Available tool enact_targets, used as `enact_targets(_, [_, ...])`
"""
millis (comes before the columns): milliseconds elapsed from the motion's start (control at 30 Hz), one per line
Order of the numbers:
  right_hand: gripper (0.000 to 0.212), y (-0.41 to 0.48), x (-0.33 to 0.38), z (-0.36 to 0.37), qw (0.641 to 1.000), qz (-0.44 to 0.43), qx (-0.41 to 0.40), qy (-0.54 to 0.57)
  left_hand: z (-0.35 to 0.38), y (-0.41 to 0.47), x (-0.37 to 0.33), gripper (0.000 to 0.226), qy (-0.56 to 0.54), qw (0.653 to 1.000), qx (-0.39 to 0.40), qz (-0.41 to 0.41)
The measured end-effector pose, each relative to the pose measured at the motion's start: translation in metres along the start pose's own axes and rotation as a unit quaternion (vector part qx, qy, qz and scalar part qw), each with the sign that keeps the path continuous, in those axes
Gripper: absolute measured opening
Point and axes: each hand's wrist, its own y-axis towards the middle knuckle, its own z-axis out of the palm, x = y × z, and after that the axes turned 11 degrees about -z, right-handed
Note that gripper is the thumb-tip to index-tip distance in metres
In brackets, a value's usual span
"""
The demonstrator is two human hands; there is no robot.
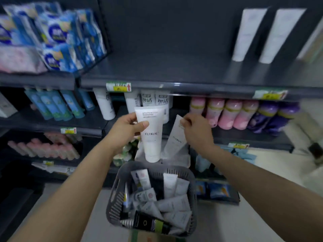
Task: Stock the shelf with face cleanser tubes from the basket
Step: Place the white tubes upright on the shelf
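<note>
Left hand (128,131) gripping FLORAL tube (152,142), right hand (196,131) pinching second tube (174,139), label blurred

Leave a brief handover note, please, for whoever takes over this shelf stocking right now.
Left hand grips a white FLORAL tube, cap down. Right hand pinches a second tube by its top edge. Both are held above the basket.
Done: a few white tubes stand on the upper shelf, far right.
To do: place these two, then the many tubes in the basket.
</note>
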Motion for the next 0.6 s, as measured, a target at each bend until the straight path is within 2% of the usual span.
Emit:
enact_targets(133, [0.022,0.042,0.025,-0.098,0.988,-0.030,-0.143,-0.044,0.032,0.002,-0.089,0.019,0.005,0.995,0.030,0.093])
enact_targets(333, [0.020,0.079,0.019,-0.218,0.966,-0.022,-0.246,-0.074,0.094,0.014,-0.179,0.020,0.011,0.978,0.064,0.196])
enact_targets(500, [0.023,0.107,-0.027,-0.288,0.952,-0.027,-0.289,-0.095,0.152,0.042,-0.217,0.018,0.008,0.972,0.056,0.229])
enact_targets(600, [0.017,0.127,-0.060,-0.317,0.958,-0.027,-0.276,-0.078,0.189,0.062,-0.233,0.017,0.016,0.972,0.046,0.229])
